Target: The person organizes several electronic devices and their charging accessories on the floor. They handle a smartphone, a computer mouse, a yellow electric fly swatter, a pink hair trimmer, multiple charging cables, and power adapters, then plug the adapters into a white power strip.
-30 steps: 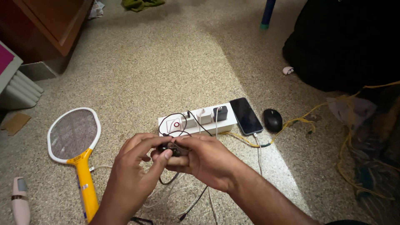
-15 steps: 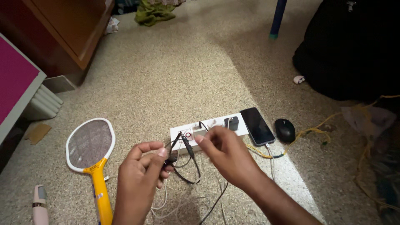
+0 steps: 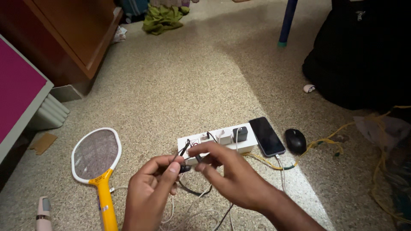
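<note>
My left hand point(image 3: 155, 185) pinches a small black connector on a thin black cable point(image 3: 192, 190) between thumb and forefinger. My right hand point(image 3: 233, 175) pinches the same black cable just to the right, fingertips almost meeting those of the left. The cable loops down between both hands toward the floor. Just behind my fingers lies a white power strip point(image 3: 212, 145) with a red switch, two white plugs and a dark charger block. White cables trail on the floor under my wrists.
A dark phone point(image 3: 266, 136) and a black mouse point(image 3: 295, 140) lie right of the strip, with yellow cord point(image 3: 325, 141) beyond. A yellow-handled racket-shaped zapper point(image 3: 96, 160) lies left, a pale small device point(image 3: 43, 211) at bottom left. Wooden furniture point(image 3: 72, 30), a black bag point(image 3: 364, 51).
My hands first held the cable bunched together, then drew apart with the right hand lifting it toward the strip; now they have come close again. The view tilted up a little.
</note>
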